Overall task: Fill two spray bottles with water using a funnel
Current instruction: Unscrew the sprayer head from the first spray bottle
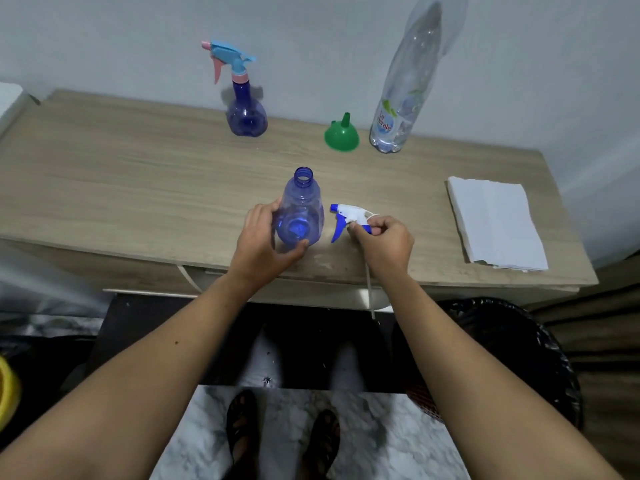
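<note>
Left hand (263, 242) wrapped round open blue bottle (300, 211) upright on table (138, 174); right hand (382, 242) pinching its spray head (349, 220) (tube dangling); green funnel (342, 135) behind, near water bottle (403, 98).

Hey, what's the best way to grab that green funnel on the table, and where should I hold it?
Pinch the narrow spout of the green funnel from above. It sits upside down, wide mouth flat on the table, so the spout points up as a ready handle. Coming straight down probably avoids the water bottle close beside it; the right hand must set down the spray head first.
</note>
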Available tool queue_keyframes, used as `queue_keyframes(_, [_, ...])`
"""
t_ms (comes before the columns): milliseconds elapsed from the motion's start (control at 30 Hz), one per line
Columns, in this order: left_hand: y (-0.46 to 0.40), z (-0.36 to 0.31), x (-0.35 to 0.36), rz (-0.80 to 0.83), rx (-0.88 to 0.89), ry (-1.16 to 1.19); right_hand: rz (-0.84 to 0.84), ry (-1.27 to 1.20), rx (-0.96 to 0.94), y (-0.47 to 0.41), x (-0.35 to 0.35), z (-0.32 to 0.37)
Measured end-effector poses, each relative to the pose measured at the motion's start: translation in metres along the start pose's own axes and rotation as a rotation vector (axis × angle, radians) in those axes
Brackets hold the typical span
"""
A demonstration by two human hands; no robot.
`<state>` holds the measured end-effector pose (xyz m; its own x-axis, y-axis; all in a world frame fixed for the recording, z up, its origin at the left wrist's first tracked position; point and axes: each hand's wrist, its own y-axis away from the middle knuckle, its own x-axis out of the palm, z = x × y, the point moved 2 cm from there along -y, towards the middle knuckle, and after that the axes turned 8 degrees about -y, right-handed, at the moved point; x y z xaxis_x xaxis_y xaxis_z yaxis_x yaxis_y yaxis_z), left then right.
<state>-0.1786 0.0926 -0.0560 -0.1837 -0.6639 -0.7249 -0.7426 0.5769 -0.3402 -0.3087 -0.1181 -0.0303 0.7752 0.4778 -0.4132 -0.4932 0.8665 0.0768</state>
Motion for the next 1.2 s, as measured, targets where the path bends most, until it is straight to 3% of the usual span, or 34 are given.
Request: queue_keyframes(1200, [0.0058, 0.002, 0.0032, -0.048, 0.005, 0.035, 0.0, 0.003, 0.043, 0.0059, -0.0047, -0.0049])
